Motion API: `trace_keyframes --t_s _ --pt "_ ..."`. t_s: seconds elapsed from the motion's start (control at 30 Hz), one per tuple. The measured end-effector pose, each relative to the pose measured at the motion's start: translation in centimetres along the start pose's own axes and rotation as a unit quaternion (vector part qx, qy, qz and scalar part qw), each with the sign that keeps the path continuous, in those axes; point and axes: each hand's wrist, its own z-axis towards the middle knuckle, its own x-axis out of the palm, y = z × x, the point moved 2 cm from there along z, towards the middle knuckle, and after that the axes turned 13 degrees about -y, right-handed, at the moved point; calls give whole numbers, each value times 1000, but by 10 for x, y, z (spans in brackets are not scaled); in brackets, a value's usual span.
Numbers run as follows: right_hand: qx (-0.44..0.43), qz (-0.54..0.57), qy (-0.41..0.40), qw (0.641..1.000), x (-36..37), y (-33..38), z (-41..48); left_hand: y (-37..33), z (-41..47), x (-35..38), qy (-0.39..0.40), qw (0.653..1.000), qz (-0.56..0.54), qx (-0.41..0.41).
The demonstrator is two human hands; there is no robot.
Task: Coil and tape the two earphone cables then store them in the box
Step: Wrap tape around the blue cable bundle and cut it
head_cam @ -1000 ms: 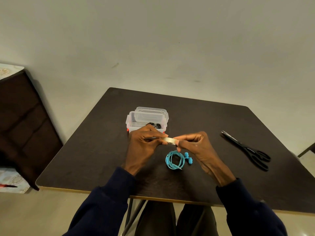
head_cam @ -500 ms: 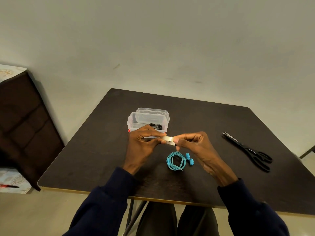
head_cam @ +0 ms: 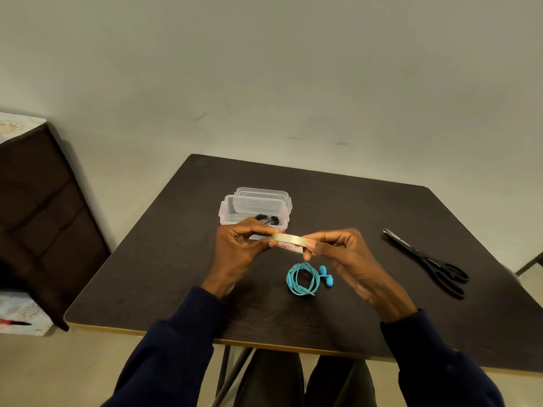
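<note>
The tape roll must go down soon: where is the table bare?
Bare: table left of the box and left hand; far right corner beyond the scissors. Crowded: centre, with tape roll, right hand, blue earphones.

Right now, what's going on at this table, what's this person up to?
A person's left hand and right hand pinch a roll of tape from either side, just above the dark table. The blue earphone cable lies coiled on the table below the hands, with no tape on it that I can see. A black earphone cable is already in the open clear box behind the hands. Black scissors lie untouched off to the right.
</note>
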Motion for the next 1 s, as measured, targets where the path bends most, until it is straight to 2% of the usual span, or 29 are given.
trace_keyframes --t_s 0.17,0.3,0.47,0.77,1.0 --pt "-26 -19 -39 999 -1 -2 1 -14 -1 6 75 994 65 36" --pt "-54 -46 -29 997 5 -3 1 -19 -6 17 66 993 85 57" --pt "-57 -72 0 996 8 -4 1 -22 -5 12 72 995 62 -3" --pt "-43 -74 -7 996 6 -8 3 -20 -2 4 103 987 -4 -124" --pt "-37 -74 14 996 5 -5 2 -19 -1 0 109 983 -28 -145"
